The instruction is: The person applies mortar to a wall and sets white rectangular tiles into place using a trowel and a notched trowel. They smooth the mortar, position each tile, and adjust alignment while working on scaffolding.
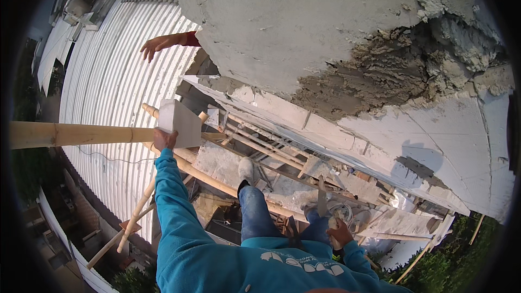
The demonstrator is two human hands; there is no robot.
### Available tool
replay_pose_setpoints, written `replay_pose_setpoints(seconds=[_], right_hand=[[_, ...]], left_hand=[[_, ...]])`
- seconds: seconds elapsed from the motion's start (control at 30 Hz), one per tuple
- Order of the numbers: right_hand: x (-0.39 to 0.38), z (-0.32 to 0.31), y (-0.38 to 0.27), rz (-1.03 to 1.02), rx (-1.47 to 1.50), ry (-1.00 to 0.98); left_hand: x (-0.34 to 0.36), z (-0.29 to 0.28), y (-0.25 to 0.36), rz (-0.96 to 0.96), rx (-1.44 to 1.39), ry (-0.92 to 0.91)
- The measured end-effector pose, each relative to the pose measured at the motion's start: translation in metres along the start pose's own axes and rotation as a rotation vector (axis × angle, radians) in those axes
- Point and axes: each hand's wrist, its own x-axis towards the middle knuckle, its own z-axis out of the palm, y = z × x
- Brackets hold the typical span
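My left hand (165, 139) grips the near lower edge of a pale, smooth-faced building block (184, 125), out to the left beside a bamboo pole. My right hand (341, 233) is low by my right thigh, its fingers closed round the handle end of what looks like a trowel (322, 199), blade pointing away from me. Part of the handle is hidden by the fingers. Ahead stands a wall of pale blocks (320, 116), with rough grey mortar (374, 76) smeared over its right part. Another person's open hand (163, 43), in a red sleeve, reaches out from behind the wall.
I stand high on scaffold boards (217, 163) spattered with mortar. A thick bamboo pole (81, 134) crosses at the left, and more bamboo (135, 214) slopes below. Corrugated roofing (114, 76) lies lower down at the left. Greenery (461, 255) shows below right.
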Motion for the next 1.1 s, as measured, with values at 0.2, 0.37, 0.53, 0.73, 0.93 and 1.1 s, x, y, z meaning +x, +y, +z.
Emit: replay_pose_setpoints(seconds=[0.2,0.37,0.53,0.73,0.93,1.1], right_hand=[[-0.002,0.006,0.009,-0.002,0.242,-0.126],[0.029,0.030,0.027,0.060,0.647,-0.151],[0.122,0.078,0.076,0.210,1.238,-0.312],[0.144,0.137,0.041,0.277,1.526,-0.119],[0.173,0.163,0.062,0.340,1.721,-0.065],[0.165,0.148,0.033,0.330,2.124,0.226]], left_hand=[[-0.096,-0.048,0.032,0.083,-0.124,-0.131],[-0.202,-0.075,0.077,0.193,-0.048,-0.230],[-0.308,-0.088,0.136,0.429,-0.048,-0.295],[-0.424,-0.106,0.200,0.722,0.091,-0.329],[-0.521,-0.132,0.273,1.052,0.207,-0.466],[-0.597,-0.191,0.337,1.110,0.277,-0.520]])
